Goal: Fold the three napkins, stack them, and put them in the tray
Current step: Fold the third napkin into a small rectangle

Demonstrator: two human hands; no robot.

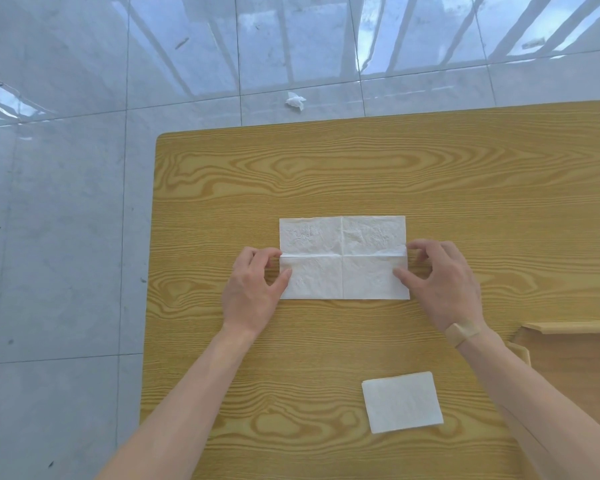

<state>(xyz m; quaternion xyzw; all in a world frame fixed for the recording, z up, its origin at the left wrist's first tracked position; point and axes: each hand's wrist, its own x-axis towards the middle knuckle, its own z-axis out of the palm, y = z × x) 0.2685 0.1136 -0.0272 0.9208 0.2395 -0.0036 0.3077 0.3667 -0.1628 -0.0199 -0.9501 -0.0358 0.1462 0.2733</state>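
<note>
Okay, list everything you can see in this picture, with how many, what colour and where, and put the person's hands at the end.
open napkin: one, white, creased into quarters, flat at the table's middle.
folded napkin: one, white, near edge of the table, right of centre.
tray: one, wooden, at the table's right edge, partly out of frame.
table: one, yellow wood grain.
crumpled tissue: one, white, on the floor beyond the table.
floor: grey glossy tiles.
left hand: pinches the open napkin's left edge.
right hand: pinches its right edge; tan plaster on the wrist.
</note>
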